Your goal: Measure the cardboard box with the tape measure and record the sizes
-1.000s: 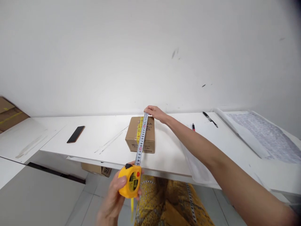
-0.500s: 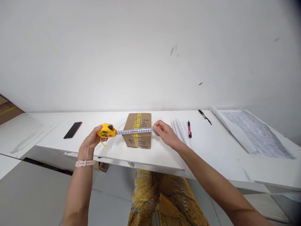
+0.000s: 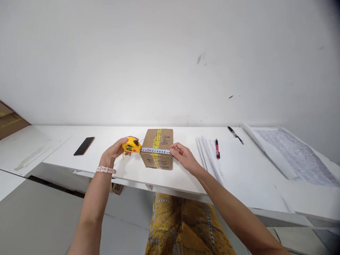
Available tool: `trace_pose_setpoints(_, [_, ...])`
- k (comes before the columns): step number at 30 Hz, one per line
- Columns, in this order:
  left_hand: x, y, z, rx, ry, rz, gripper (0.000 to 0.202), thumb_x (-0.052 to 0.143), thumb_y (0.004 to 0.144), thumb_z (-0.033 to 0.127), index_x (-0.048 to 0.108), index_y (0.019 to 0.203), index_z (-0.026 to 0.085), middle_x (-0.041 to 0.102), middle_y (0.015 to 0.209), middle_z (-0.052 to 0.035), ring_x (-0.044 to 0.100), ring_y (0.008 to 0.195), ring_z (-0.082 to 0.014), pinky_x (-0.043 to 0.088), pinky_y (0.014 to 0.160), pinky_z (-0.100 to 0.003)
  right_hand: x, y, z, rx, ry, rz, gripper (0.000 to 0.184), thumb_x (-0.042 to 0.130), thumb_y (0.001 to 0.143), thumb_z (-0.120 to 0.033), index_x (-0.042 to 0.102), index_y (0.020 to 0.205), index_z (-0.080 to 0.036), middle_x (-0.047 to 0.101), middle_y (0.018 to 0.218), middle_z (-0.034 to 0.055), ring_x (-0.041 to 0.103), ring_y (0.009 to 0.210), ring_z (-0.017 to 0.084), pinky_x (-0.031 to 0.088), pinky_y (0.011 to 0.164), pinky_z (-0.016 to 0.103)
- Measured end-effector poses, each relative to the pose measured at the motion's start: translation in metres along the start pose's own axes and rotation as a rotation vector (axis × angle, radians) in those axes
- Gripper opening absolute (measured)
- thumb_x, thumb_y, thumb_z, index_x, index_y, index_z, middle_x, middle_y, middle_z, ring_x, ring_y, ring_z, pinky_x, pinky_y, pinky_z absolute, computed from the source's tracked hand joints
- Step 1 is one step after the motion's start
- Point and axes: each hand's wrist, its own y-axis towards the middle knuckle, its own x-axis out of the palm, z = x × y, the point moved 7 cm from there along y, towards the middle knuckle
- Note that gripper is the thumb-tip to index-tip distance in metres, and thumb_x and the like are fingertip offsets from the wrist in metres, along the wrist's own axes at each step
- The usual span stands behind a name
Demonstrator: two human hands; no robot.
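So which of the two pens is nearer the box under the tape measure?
The red pen, lying on the papers; the black pen lies farther from the box, by the wall.

Black phone (image 3: 84, 146) at left, red-and-black pen (image 3: 217, 149) on white papers (image 3: 244, 177).

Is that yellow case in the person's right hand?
No, the left hand holds the yellow case, while the right hand is at the other end of the metal tape, by the box.
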Motion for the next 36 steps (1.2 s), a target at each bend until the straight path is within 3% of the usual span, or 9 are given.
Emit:
trace_pose_setpoints(7, [0.005,-0.01,0.0,0.025,0.046,-0.037,0.058,0.061,0.075,0.049,0.065,0.119,0.011,0.072,0.091,-0.0145,0.06,0.052,-0.0164,0.037,0.043,-0.024,-0.001,-0.003,0.007,-0.002,0.051,-0.019,0.032,0.058,0.087,-0.054,0.059,0.093,-0.022,0.044,0.062,-0.0051,0.04,0.058,0.013,0.032,0.057,0.027])
trace_pose_setpoints(17, [-0.001,-0.006,-0.009,-0.028,0.004,-0.051,0.059,0.059,0.074,0.047,0.064,0.122,0.012,0.073,0.093,-0.0154,0.057,0.051,-0.0153,0.036,0.043,-0.025,-0.002,-0.001,0.011,-0.011,0.028,-0.026,0.033,0.057,0.087,-0.055,0.058,0.089,-0.022,0.045,0.062,-0.0048,0.041,0.058,0.013,0.033,0.056,0.028])
trace_pose_setpoints(22, [0.005,-0.011,0.005,0.026,0.055,-0.064,0.063,0.064,0.071,0.047,0.064,0.123,0.011,0.073,0.092,-0.015,0.058,0.054,-0.0159,0.038,0.045,-0.025,-0.004,-0.001,-0.001,-0.012,-0.052,-0.022,0.035,0.055,0.087,-0.057,0.056,0.084,-0.022,0.049,0.062,-0.0033,0.043,0.057,0.014,0.034,0.056,0.028])
trace_pose_setpoints(25, [0.028,-0.03,0.02,0.038,0.111,-0.119,0.067,0.073,0.064,0.039,0.064,0.125,0.013,0.071,0.102,-0.0161,0.063,0.066,-0.0205,0.045,0.051,-0.025,-0.01,-0.007,-0.028,-0.065,-0.183,-0.026,0.031,0.054,0.088,-0.053,0.056,0.081,-0.023,0.054,0.068,-0.0008,0.044,0.059,0.014,0.032,0.055,0.028])
trace_pose_setpoints(28, [0.074,-0.06,0.019,-0.047,0.141,-0.269,0.074,0.079,0.058,0.027,0.063,0.13,0.018,0.066,0.117,-0.0176,0.066,0.085,-0.0288,0.053,0.065,-0.034,-0.009,-0.021,-0.06,-0.142,-0.391,-0.096,0.023,0.05,0.093,-0.044,0.058,0.083,-0.025,0.057,0.07,0.0002,0.045,0.059,0.015,0.031,0.055,0.029])
trace_pose_setpoints(32, [0.134,-0.098,-0.006,-0.065,0.107,-0.334,0.077,0.08,0.059,0.024,0.061,0.133,0.022,0.066,0.117,-0.015,0.063,0.094,-0.0303,0.052,0.08,-0.04,0.01,-0.041,-0.085,-0.286,-0.58,-0.281,0.021,0.046,0.095,-0.035,0.059,0.082,-0.026,0.063,0.074,0.0012,0.052,0.065,0.016,0.036,0.062,0.03])
trace_pose_setpoints(34, [0.149,-0.112,-0.024,-0.064,-0.042,-0.285,0.074,0.08,0.062,0.033,0.06,0.133,0.021,0.064,0.114,-0.0139,0.062,0.096,-0.0294,0.052,0.08,-0.038,0.017,-0.043,-0.081,-0.291,-0.566,-0.354,0.024,0.045,0.097,-0.038,0.061,0.084,-0.026,0.065,0.077,0.0018,0.055,0.068,0.017,0.039,0.064,0.03])
trace_pose_setpoints(36, [0.151,-0.121,-0.04,-0.04,-0.181,-0.208,0.077,0.081,0.062,0.042,0.06,0.133,0.021,0.063,0.112,-0.0134,0.063,0.092,-0.028,0.054,0.075,-0.036,0.016,-0.038,-0.072,-0.295,-0.507,-0.337,0.024,0.048,0.095,-0.045,0.064,0.096,-0.027,0.068,0.088,0.0037,0.06,0.078,0.019,0.046,0.07,0.032])
